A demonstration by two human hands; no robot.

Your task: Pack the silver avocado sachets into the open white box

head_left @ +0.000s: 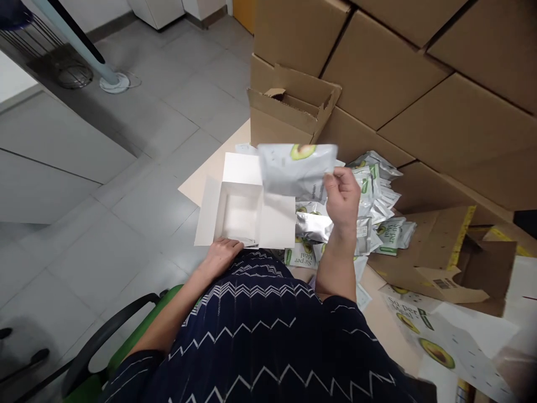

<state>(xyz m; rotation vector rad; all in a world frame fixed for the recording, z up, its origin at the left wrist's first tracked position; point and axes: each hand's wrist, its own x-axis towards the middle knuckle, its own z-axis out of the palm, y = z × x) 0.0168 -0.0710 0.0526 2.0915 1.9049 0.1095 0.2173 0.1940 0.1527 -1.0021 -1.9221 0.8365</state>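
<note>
"Where's the room to move in here?"

"Left. Grey tile floor (163, 140) begins right past the table's corner, while stacked brown cartons (390, 73) wall in the far right."

"And the table (205, 173)?"

"Crowded on the right: a loose pile of pouches (371, 196) lies up against those cartons. Beside it, near the left edge, sits a white box (239, 212), flaps spread, its near side close to the person's body."

"What's being held?"

"An avocado-print pouch (289, 168), a bit blurred, up in front of the box's right flap; I can't tell how high."

"How's it gripped?"

"The right hand (343, 198) has thumb and curled forefinger pinched together on its lower right corner."

"And the left hand (224, 254)?"

"Fingers close together over the box's near rim. The thumb's hidden, so I can't tell whether it's gripping."
</note>
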